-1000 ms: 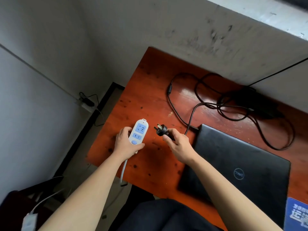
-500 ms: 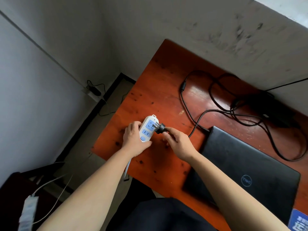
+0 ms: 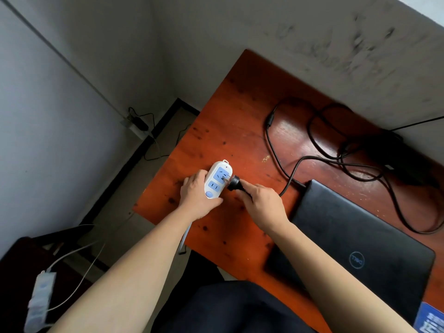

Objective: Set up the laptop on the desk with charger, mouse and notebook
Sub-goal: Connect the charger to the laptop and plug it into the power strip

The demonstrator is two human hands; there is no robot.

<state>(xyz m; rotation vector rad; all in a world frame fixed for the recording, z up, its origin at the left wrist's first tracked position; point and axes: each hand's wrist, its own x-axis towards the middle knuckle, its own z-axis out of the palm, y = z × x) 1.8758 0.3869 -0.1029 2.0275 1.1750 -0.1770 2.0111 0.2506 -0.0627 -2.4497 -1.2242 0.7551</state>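
My left hand (image 3: 197, 195) grips a white and blue power strip (image 3: 217, 179) lying near the left edge of the reddish wooden desk (image 3: 240, 111). My right hand (image 3: 260, 203) pinches the charger's black plug (image 3: 232, 183), whose prongs sit at the strip's upper socket. The charger's black cable (image 3: 283, 169) loops across the desk to the black power brick (image 3: 403, 159) at the back right. A closed black laptop (image 3: 355, 239) lies to the right of my right hand.
A blue notebook corner (image 3: 431, 320) shows at the bottom right edge. On the floor to the left lie a second white power strip (image 3: 39, 301) and a wall outlet (image 3: 134, 123) with cables. A grey wall runs behind the desk.
My right hand has brought the plug leftward from a gap beside the power strip to its upper socket. My left hand kept holding the strip. The camera has shifted.
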